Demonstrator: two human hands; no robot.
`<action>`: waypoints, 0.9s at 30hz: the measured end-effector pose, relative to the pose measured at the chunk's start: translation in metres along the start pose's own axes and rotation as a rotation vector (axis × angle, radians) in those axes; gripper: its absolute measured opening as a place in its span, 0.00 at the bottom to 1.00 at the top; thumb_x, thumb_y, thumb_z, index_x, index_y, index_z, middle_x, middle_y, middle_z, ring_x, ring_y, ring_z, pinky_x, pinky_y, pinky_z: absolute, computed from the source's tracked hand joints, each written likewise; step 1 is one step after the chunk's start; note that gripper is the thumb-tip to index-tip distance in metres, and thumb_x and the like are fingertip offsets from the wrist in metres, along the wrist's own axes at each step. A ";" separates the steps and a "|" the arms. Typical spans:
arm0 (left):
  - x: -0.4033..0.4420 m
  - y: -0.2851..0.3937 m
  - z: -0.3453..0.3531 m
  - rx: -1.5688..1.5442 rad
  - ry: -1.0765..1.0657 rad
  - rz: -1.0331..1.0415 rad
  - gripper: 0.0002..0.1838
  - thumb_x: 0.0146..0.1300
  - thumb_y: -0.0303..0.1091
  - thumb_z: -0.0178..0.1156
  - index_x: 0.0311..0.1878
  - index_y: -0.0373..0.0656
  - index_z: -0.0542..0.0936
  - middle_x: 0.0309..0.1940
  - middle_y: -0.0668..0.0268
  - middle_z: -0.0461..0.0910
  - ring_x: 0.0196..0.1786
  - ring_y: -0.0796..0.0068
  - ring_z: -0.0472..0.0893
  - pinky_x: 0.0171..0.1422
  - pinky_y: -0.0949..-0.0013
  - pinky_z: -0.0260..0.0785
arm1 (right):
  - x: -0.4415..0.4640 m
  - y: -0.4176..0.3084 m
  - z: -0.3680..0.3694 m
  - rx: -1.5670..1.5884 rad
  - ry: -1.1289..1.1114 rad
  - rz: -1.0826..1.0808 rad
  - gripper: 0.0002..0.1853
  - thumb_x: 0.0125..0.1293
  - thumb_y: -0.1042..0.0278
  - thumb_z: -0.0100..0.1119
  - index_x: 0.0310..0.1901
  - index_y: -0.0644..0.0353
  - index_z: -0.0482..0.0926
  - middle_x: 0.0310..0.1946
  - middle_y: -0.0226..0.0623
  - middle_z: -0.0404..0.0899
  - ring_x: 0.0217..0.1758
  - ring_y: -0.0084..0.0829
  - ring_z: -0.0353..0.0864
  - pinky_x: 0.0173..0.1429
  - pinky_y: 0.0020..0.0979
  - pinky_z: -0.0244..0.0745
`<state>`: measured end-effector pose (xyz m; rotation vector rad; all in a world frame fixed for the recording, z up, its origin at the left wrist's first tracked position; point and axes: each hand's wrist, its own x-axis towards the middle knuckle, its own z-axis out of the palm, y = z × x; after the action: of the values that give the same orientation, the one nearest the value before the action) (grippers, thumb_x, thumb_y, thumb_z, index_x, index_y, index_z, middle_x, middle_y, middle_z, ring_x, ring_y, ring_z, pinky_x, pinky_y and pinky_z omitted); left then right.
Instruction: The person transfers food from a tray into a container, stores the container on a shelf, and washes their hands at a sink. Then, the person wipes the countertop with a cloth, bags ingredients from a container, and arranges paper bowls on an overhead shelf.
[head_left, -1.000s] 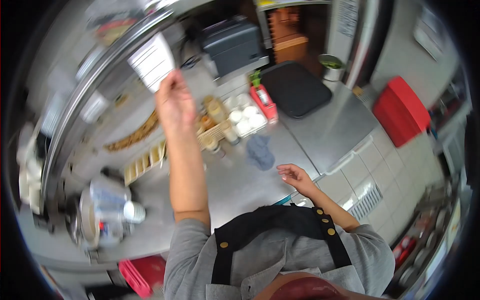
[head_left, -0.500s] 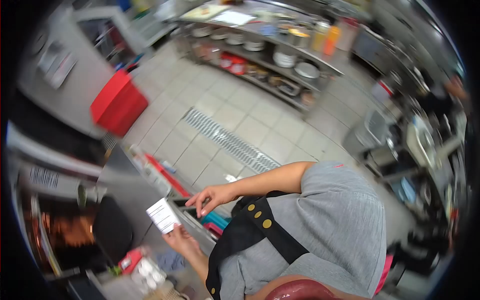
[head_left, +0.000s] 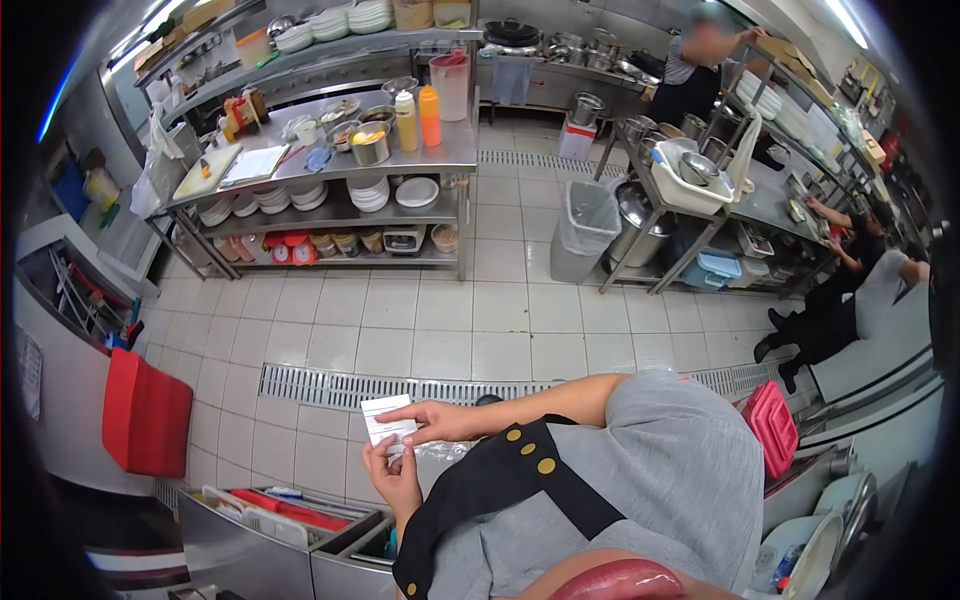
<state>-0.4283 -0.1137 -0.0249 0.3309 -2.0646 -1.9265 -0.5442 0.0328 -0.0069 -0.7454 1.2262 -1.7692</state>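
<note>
A white paper slip (head_left: pixel 386 416) with printed lines is held out in front of my body, over the tiled floor. My left hand (head_left: pixel 394 478) grips its lower edge from below. From the right, my right hand (head_left: pixel 438 421) reaches across and pinches it too, one finger lying over the printed face. The fingertips of both hands come close together at the slip's lower corner. The writing is too small to read.
Open steel drawers (head_left: pixel 290 515) lie below my left hand, with a red bin (head_left: pixel 147 412) further left. Ahead stands a steel prep table (head_left: pixel 330 180) with plates, bowls and bottles. A grey trash bin (head_left: pixel 585 230) stands right of it. Other people work at the right and back.
My view has swung round to the right, bringing more of the kitchen into sight. My right hand, apart from the slip before, is now on it; the left hand has kept hold.
</note>
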 end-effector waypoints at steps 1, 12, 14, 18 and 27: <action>0.003 0.003 0.007 -0.094 0.045 0.047 0.11 0.64 0.18 0.62 0.49 0.36 0.79 0.56 0.62 0.66 0.53 0.74 0.75 0.49 0.74 0.75 | -0.003 -0.005 -0.003 -0.035 0.027 0.001 0.32 0.70 0.71 0.60 0.75 0.56 0.63 0.69 0.37 0.69 0.72 0.28 0.65 0.75 0.31 0.57; 0.051 -0.024 0.020 -0.058 -0.040 0.015 0.06 0.63 0.18 0.61 0.42 0.37 0.80 0.46 0.67 0.71 0.46 0.79 0.76 0.40 0.78 0.69 | -0.011 -0.027 -0.027 -0.190 0.074 0.035 0.32 0.71 0.68 0.60 0.75 0.52 0.63 0.70 0.38 0.68 0.69 0.28 0.67 0.70 0.29 0.63; 0.059 -0.025 0.025 -0.065 -0.065 0.016 0.06 0.62 0.19 0.61 0.41 0.38 0.80 0.44 0.68 0.72 0.46 0.78 0.75 0.41 0.77 0.69 | -0.006 -0.023 -0.042 -0.373 0.032 -0.048 0.32 0.71 0.66 0.61 0.75 0.53 0.63 0.71 0.40 0.66 0.71 0.33 0.67 0.73 0.33 0.60; 0.080 -0.007 0.044 0.072 -0.045 0.081 0.06 0.59 0.20 0.63 0.40 0.38 0.80 0.41 0.64 0.72 0.48 0.70 0.76 0.52 0.70 0.68 | 0.011 -0.020 -0.071 -0.334 0.015 -0.067 0.31 0.71 0.64 0.62 0.73 0.55 0.65 0.70 0.42 0.67 0.72 0.36 0.66 0.75 0.36 0.57; 0.169 -0.002 0.117 0.093 -0.098 0.094 0.07 0.61 0.22 0.63 0.43 0.37 0.79 0.42 0.61 0.75 0.49 0.68 0.76 0.57 0.68 0.67 | 0.037 -0.070 -0.185 -0.323 0.020 -0.086 0.25 0.68 0.68 0.63 0.66 0.59 0.74 0.62 0.42 0.77 0.68 0.31 0.72 0.73 0.34 0.64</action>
<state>-0.6287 -0.0671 -0.0233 0.1600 -2.1951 -1.8298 -0.7357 0.0934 -0.0045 -0.9792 1.5349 -1.6682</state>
